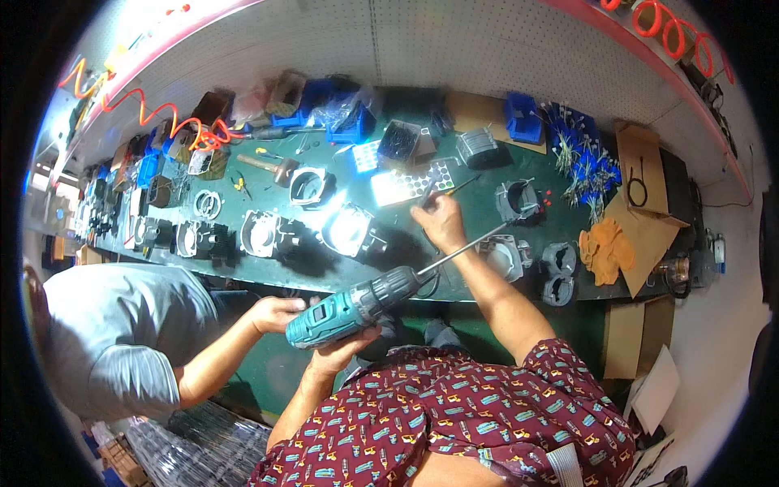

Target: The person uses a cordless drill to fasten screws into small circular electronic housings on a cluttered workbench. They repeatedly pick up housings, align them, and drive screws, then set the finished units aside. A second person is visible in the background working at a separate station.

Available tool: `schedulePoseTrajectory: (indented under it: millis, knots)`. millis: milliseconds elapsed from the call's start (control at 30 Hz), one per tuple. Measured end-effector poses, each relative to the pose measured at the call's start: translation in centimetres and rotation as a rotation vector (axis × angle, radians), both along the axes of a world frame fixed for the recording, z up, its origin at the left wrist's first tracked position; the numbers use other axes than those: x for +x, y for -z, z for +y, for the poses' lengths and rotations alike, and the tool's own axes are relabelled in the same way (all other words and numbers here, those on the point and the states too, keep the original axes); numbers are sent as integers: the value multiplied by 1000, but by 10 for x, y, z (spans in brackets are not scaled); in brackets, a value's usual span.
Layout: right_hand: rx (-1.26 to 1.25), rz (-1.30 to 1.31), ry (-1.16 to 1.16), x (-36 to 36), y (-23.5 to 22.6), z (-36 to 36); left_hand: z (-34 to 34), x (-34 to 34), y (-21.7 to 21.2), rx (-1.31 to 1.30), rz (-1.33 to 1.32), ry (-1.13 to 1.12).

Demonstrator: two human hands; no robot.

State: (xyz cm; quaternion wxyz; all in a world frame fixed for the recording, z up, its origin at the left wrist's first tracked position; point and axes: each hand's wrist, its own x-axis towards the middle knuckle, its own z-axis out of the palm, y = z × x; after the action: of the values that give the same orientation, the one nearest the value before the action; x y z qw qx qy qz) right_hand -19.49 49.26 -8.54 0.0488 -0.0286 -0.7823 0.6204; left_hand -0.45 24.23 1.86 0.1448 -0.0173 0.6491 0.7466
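Note:
My left hand is under a teal and black cordless drill, fingers wrapped round it. A long thin bit points from the drill up and to the right, passing by my right forearm. A co-worker's hand is at the drill's rear left side. Over the bench, my right hand is closed round a slim dark tool whose kind I cannot make out. Just beyond lies a white sheet of round dark stickers. Grey ring-shaped metal housings stand to its left, another housing to its right.
The green bench carries a hammer, pliers, blue bins, a bundle of blue-tipped wires, orange gloves and cardboard. A co-worker in grey stands close on the left. Red coiled hoses hang above.

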Motion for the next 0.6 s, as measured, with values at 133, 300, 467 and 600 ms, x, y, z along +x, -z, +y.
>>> schedulePoseTrajectory:
  millis: [133,300,467,600]
  knots:
    - [-519,-25,-152,-9,-58,-11,13,20,0,77,38,-28]
    - [-713,-69,-274,17,-86,-48,49,31,-50,57,97,-42]
    - [-693,-54,-367,34,-71,-85,51,45,-52,155,172,-138]
    - [-642,47,-386,48,-92,-97,45,40,-60,178,190,-107]
